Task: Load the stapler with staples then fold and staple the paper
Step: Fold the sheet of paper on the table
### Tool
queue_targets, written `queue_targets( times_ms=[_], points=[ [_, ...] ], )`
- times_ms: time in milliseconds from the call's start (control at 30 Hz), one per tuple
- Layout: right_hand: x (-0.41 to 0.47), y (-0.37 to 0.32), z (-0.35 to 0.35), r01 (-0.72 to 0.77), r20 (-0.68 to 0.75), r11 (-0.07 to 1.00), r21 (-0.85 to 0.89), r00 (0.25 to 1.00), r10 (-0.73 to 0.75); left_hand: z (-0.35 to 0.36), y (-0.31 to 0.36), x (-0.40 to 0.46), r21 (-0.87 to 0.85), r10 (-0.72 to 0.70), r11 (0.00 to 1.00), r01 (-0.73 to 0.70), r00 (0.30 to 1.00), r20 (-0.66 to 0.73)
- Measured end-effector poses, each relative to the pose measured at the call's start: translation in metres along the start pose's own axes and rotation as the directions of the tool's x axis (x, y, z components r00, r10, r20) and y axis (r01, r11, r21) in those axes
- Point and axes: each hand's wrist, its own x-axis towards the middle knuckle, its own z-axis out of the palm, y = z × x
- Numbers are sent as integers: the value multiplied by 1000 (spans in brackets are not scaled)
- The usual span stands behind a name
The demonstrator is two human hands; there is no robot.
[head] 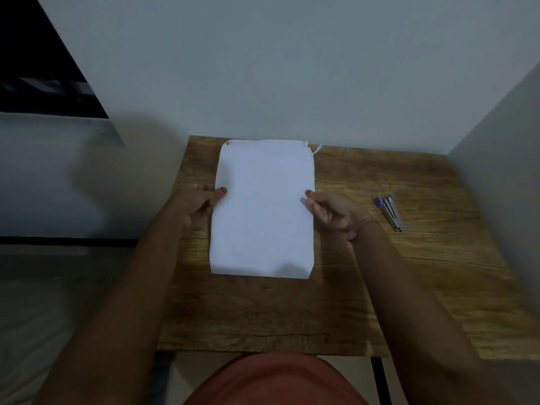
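Note:
A white sheet of paper (263, 209) lies flat and lengthwise in the middle of the wooden table (409, 258). My left hand (198, 204) pinches its left edge with the thumb on top. My right hand (333, 210) pinches the right edge at the same height, thumb on the sheet. A small stapler (390, 211) with blue ends lies apart on the table, to the right of my right hand, its metal top lifted open.
A wall stands close behind the table's far edge and another wall runs along its right side. A short white string or scrap (317, 149) lies at the paper's far right corner. To the left of the table is a pale surface.

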Motion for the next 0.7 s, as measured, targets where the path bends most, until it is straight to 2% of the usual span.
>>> queue_targets(
  times_ms=[67, 167, 333, 500, 600, 700],
  points=[
    [-1, -6, 1, 23, 26, 998, 62, 999, -25, 3, 8, -4, -36, 25, 999, -24, 999, 40],
    [-8, -19, 6, 122, 36, 992, -21, 992, -121, 8, 23, -11, -137, 96, 987, -86, 993, 64],
    [-27, -51, 22, 396, 6, 912, -107, 917, -398, 17, 58, -20, -263, 278, 928, -264, 961, 16],
    [-50, -75, 32, 615, 83, 766, -189, 787, -611, 19, 74, -30, -193, 530, 831, -522, 848, -13],
    [-57, -75, 33, 688, 135, 681, -251, 721, -679, 19, 68, -36, -142, 566, 813, -565, 824, -37],
    [-53, -57, 24, 693, 135, 650, -311, 709, -692, 25, 43, -40, -70, 553, 827, -557, 830, -76]
  ],
)
